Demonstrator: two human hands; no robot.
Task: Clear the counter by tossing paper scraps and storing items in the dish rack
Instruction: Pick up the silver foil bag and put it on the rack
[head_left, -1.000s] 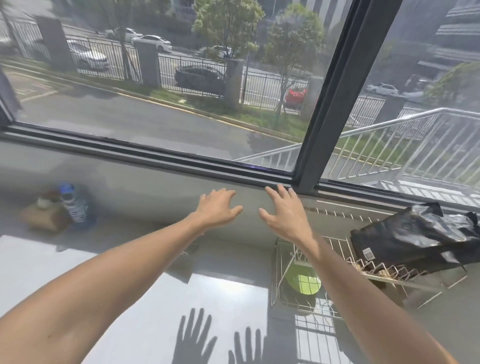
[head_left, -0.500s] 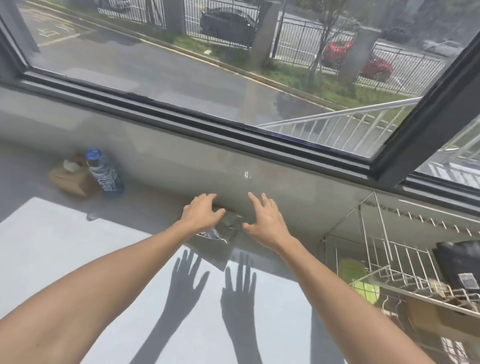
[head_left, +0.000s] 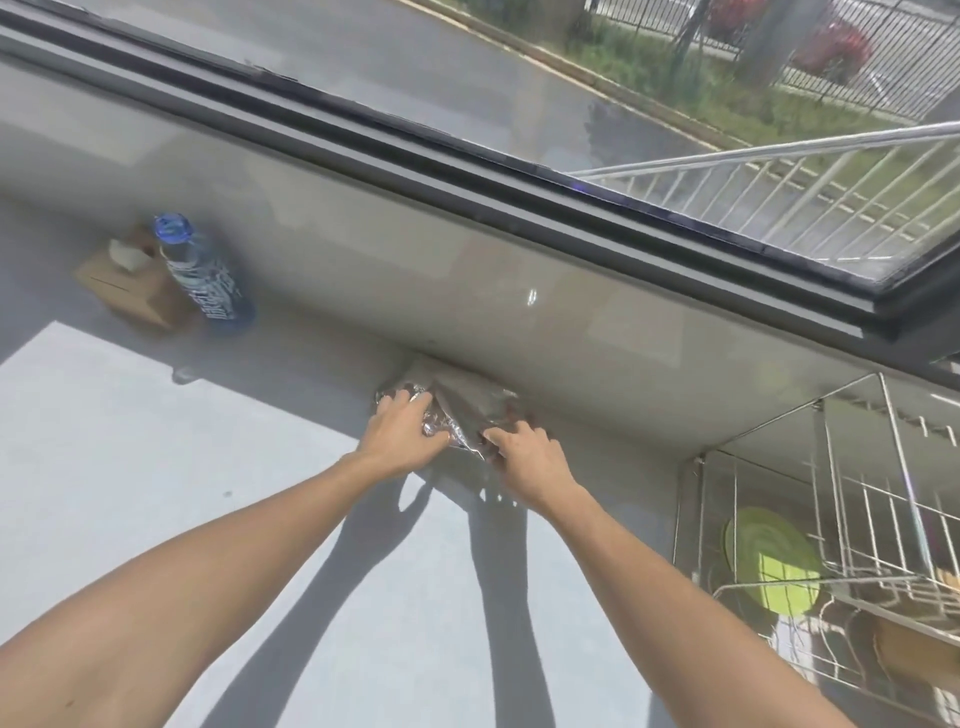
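- Counter (head_left: 156, 493): pale grey surface, part sunlit and part shaded, running along a wall beneath a window (head_left: 519, 104).
- Foil wrapper (head_left: 457, 410): crumpled, shiny, lying on the counter against the foot of the wall, in the shaded strip.
- Left hand (head_left: 402, 434): palm down on the left part of the wrapper, fingers spread and pressing on the foil; whether they have closed around it cannot be told.
- Right hand (head_left: 524, 457): palm down at the wrapper's right edge, fingertips touching the foil; a firm hold is not shown.
- Dish rack (head_left: 831, 519): wire frame at the right end of the counter, well apart from the wrapper. Its lower level holds a green plate (head_left: 774, 561), leaning on edge. A brown object sits in the rack to the plate's right, partly cut off by the frame edge.
- Bottle (head_left: 200, 270): blue cap, printed label, standing at the far left near the wall.
- Cardboard box (head_left: 124, 283): brown, just beside the bottle, with something white showing at its top.
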